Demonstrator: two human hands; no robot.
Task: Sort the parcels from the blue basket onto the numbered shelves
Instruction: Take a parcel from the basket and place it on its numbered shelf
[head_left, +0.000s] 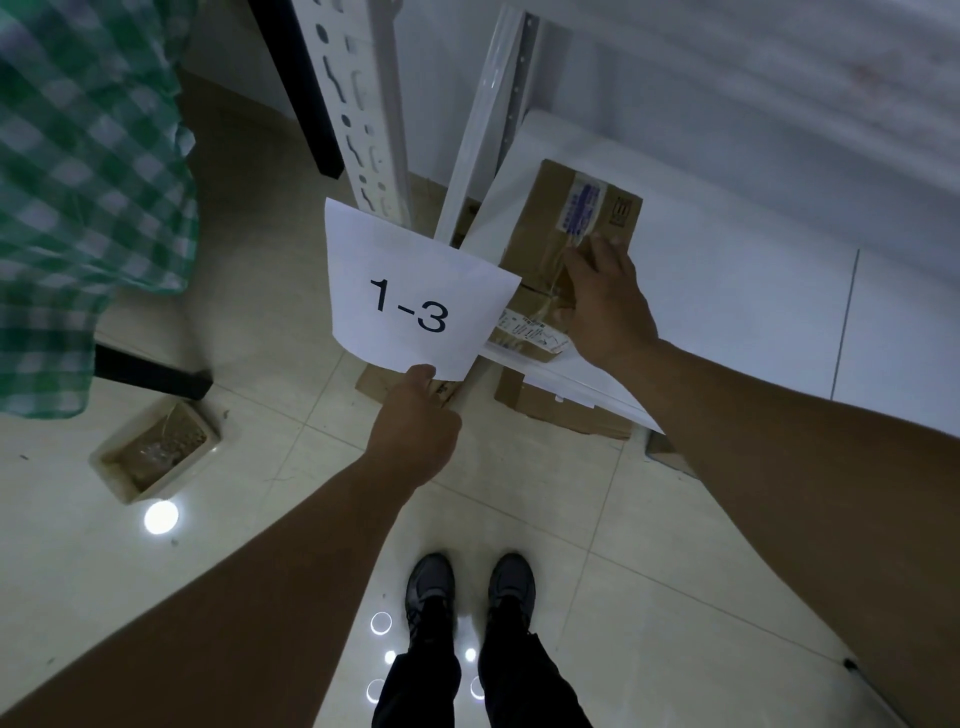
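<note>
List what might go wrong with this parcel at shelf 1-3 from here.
1. The parcel sits close to the shelf's front corner under the right hand; released there, it might slide off.
2. The left hand pinches the 1-3 sign's lower edge; a tug may tear it or pull it loose.

1. On the shelf (753, 312), right of the sign (415, 301) — the parcel (545, 228), with the right hand (605, 301) on top of it.
2. Behind the sign, the upright post (363, 114); at the sign's lower edge, the left hand (415, 428).
3. Under the shelf, on the floor (675, 519) — further boxes (566, 415).
4. Nearest, well apart from the shelf: shoes (431, 587).
</note>
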